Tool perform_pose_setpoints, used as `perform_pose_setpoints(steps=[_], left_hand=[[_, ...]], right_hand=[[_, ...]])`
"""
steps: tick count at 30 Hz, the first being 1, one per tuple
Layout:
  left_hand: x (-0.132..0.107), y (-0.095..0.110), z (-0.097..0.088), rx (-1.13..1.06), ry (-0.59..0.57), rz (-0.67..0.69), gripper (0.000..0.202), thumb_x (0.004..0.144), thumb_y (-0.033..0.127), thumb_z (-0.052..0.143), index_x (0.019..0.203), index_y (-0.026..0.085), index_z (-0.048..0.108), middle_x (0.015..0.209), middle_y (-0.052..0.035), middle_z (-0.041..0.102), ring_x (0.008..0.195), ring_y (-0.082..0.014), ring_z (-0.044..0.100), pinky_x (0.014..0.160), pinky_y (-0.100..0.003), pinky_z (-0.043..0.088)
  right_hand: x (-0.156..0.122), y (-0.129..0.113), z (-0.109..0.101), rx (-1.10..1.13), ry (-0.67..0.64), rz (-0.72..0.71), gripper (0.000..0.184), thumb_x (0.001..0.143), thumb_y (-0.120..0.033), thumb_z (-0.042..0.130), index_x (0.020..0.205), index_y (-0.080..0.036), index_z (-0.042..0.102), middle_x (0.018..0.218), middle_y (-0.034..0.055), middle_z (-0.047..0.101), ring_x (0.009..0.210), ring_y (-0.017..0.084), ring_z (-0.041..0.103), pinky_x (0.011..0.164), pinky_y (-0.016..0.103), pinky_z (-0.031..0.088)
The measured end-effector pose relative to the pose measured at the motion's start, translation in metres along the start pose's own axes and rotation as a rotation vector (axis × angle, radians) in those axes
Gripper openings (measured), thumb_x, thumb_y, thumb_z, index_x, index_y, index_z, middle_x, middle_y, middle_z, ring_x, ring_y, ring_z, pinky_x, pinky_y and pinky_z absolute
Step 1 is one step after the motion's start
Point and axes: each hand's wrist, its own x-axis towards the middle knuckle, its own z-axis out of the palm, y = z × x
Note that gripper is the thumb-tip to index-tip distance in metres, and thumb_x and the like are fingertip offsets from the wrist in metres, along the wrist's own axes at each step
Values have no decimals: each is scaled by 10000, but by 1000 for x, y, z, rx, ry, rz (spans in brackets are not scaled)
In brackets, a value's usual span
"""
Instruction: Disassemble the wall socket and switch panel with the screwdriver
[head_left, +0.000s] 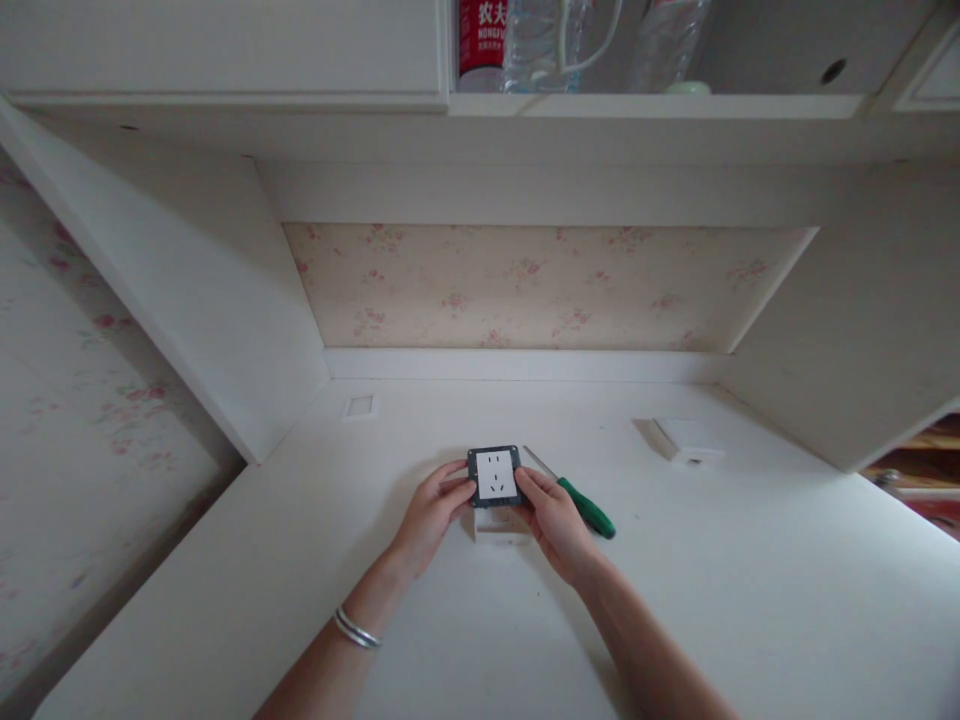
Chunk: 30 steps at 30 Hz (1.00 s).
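Note:
Between my two hands I hold a wall socket (496,475) with a white face and a dark frame, its slots facing me. My left hand (435,510) pinches its left edge, and my right hand (551,515) grips the right edge. Just below the socket, a white mounting box (499,536) sits on the white desktop, partly hidden by the socket. A screwdriver (587,508) with a green handle lies beside my right hand, its shaft pointing up and left.
A white box-shaped piece (686,440) lies at the right on the desktop (300,580). A small square frame (361,406) is at the back left. Overhead, a shelf (765,105) holds plastic bottles (544,45). Side panels bound the space.

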Motion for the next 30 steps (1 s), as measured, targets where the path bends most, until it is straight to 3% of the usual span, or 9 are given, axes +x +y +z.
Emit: perform_pose_setpoints(steps=[5, 10, 15, 21, 30], left_hand=[[1, -1, 2, 102, 26, 51, 501, 736, 256, 708, 1204, 185, 544, 995, -92, 710, 907, -211, 663, 846, -341, 500], [3, -2, -2, 203, 64, 113, 354, 738, 305, 699, 1054, 154, 653, 1059, -102, 692, 991, -236, 635, 877, -341, 487], [3, -2, -3, 311, 92, 148, 293, 727, 337, 702, 948, 146, 674, 982, -95, 706, 909, -223, 654, 828, -328, 501], [2, -3, -2, 397, 45, 169, 241, 733, 326, 690, 891, 154, 628, 900, -62, 693, 814, -188, 655, 761, -290, 502], [2, -4, -5, 375, 16, 173, 231, 778, 345, 652, 905, 160, 598, 924, -57, 665, 841, -173, 635, 764, -269, 496]], right_hand=[[-3, -4, 3, -27, -29, -2, 314, 807, -406, 618, 1012, -183, 700, 991, 67, 696, 949, 206, 612, 848, 332, 468], [-5, -5, 5, -46, -55, -4, 342, 803, -419, 620, 1039, -183, 694, 1006, 72, 696, 975, 208, 609, 844, 327, 476], [-5, -4, 4, -86, -21, -30, 345, 778, -433, 638, 993, -174, 712, 966, 71, 706, 921, 205, 629, 840, 331, 478], [-1, -2, 0, -104, 48, -28, 333, 765, -426, 651, 969, -171, 716, 920, 59, 708, 883, 198, 632, 868, 338, 463], [1, 3, -3, -130, 86, -71, 324, 766, -418, 650, 974, -175, 705, 920, 61, 702, 896, 204, 620, 844, 334, 470]])
